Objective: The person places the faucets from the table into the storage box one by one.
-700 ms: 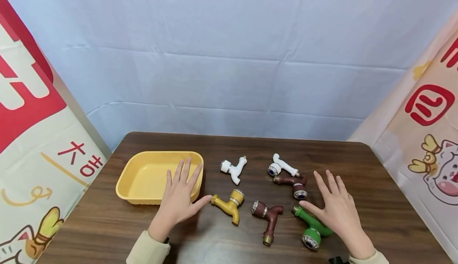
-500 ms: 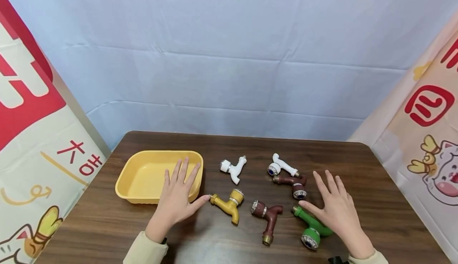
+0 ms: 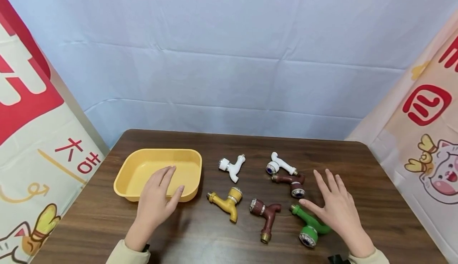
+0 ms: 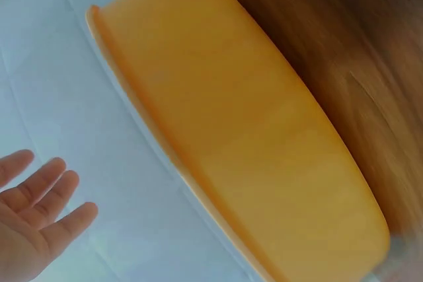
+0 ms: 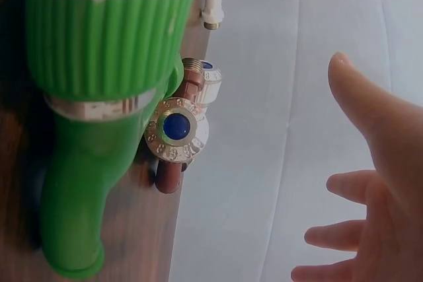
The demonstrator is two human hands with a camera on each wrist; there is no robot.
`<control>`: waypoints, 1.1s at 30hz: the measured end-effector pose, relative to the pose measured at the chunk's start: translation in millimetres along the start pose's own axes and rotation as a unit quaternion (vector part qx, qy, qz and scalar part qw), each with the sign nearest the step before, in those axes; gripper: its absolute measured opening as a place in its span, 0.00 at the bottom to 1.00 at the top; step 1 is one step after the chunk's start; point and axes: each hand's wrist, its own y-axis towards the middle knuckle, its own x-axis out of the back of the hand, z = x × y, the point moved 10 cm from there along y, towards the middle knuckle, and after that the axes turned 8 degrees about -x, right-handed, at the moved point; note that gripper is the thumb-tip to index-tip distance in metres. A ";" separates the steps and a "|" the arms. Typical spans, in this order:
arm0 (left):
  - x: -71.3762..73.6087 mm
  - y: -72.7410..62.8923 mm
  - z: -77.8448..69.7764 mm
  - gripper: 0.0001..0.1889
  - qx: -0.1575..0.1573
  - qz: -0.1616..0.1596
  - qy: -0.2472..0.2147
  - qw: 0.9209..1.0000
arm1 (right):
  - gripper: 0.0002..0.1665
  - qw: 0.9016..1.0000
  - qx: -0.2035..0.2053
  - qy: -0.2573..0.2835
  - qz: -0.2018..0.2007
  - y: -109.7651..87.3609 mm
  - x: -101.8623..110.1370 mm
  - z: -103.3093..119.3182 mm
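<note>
My left hand (image 3: 154, 200) hovers over the near right side of the yellow plastic basin (image 3: 123, 178), fingers loosely extended and nothing in them. In the left wrist view its fingers show apart from the basin's wall (image 4: 218, 117). My right hand (image 3: 338, 208) is spread above the table by the green faucet (image 3: 308, 226), holding nothing and partly covering it; in the right wrist view the green faucet (image 5: 99, 97) looms close. Between the hands lie a yellow faucet (image 3: 226, 204) and a dark red faucet (image 3: 267, 216).
Farther back lie a white faucet (image 3: 233, 167), a second white faucet (image 3: 282, 164) and another dark red faucet (image 3: 291, 182), those two close together. The brown wooden table (image 3: 214, 248) ends at a pale blue cloth (image 3: 229, 77), with printed banners on both sides.
My left hand has drawn back toward the lower left, and its fingers have come closer together and bent slightly. The right hand stays nearly still. The view shifts slightly.
</note>
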 end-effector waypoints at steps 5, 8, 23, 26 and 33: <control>9.6 -8.7 10.8 0.27 0.024 0.004 -0.001 1.000 | 0.55 1.000 -0.003 0.004 0.008 0.2 -0.7 -1.5; 14.3 -14.3 15.0 0.26 0.032 0.005 0.000 0.999 | 0.55 1.000 -0.007 0.007 0.018 0.5 -1.9 -2.1; 39.2 -39.3 42.5 0.11 0.140 -0.021 -0.004 0.990 | 0.41 0.998 -0.019 0.054 0.037 -0.6 3.0 -0.8; 42.4 -45.3 50.4 0.09 0.168 -0.035 -0.021 0.985 | 0.38 0.997 -0.019 0.066 0.039 -0.3 4.8 -0.8; 42.1 -67.9 78.1 0.07 0.266 -0.050 -0.054 0.961 | 0.31 0.995 -0.020 0.087 0.048 -0.9 4.8 -4.2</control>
